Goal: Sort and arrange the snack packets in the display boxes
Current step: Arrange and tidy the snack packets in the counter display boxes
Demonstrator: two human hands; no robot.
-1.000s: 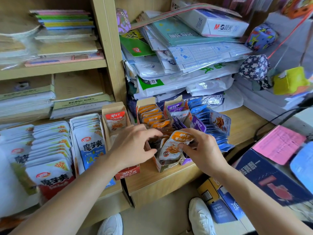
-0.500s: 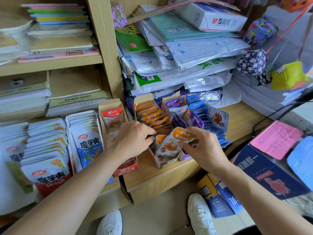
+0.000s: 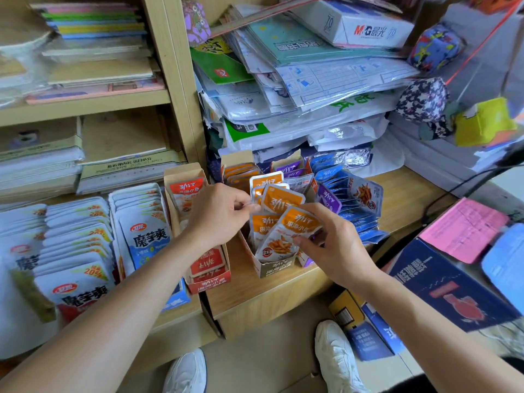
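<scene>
Head view: the step in hand looks like restocking and squaring the orange row.

- Orange display box (image 3: pixel 272 270) stands on the tabletop (image 3: pixel 411 202), just right of the red display box (image 3: pixel 210 268). Purple packets (image 3: pixel 328 197) and blue packets (image 3: pixel 358 195) stand to its right.
- Left grip (image 3: pixel 218 215): thumb and forefinger are pinched on the left edge of the mid-row packet (image 3: pixel 281 200), which stands upright in the box. The other fingers are curled.
- Right grip (image 3: pixel 337 246): half closed round the front packet (image 3: pixel 285 236), with the thumb on its face and fingers over its top right corner. The packet is tilted, top leaning right, with its lower edge inside the box against the near wall.
- Several orange packets behind these two stand at uneven heights and angles.

Judgement: the row is partly filled but not yet tidy. The next move calls for the right grip to turn the front packet upright and press it down, while the left grip holds the row back to keep a gap open. The thin foil packets are likely to slide or fan out once let go.
</scene>
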